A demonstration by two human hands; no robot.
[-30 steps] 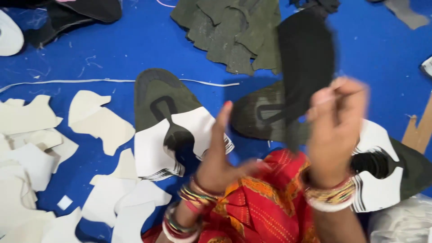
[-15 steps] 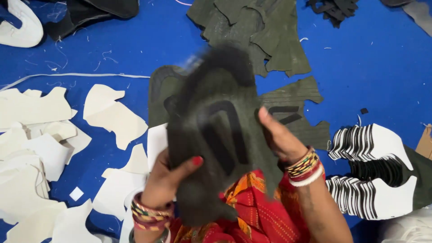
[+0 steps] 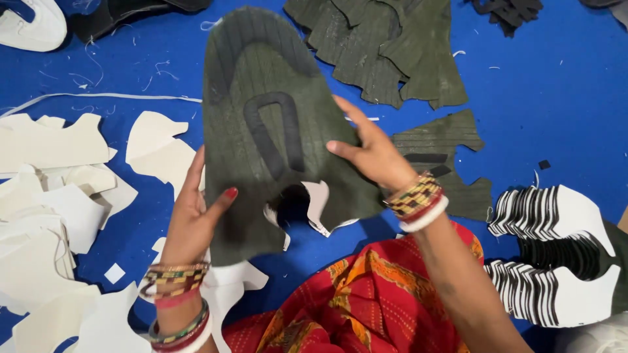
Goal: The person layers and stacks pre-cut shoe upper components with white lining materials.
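Nearest, red patterned cloth [image 3: 366,301] is lying over the person's lap, with cream foam offcuts [image 3: 46,216] scattered on the near left and a fanned stack of black-and-white cut pieces [image 3: 556,261] sitting on the near right. Just beyond, the left hand [image 3: 193,216] is pinching the near left edge of a dark olive ribbed fabric shoe upper [image 3: 275,131], while the right hand [image 3: 373,153] is gripping its right edge, holding it up flat above the blue surface [image 3: 556,98]. Farther off, a pile of matching olive pieces [image 3: 386,46] is resting at the far centre.
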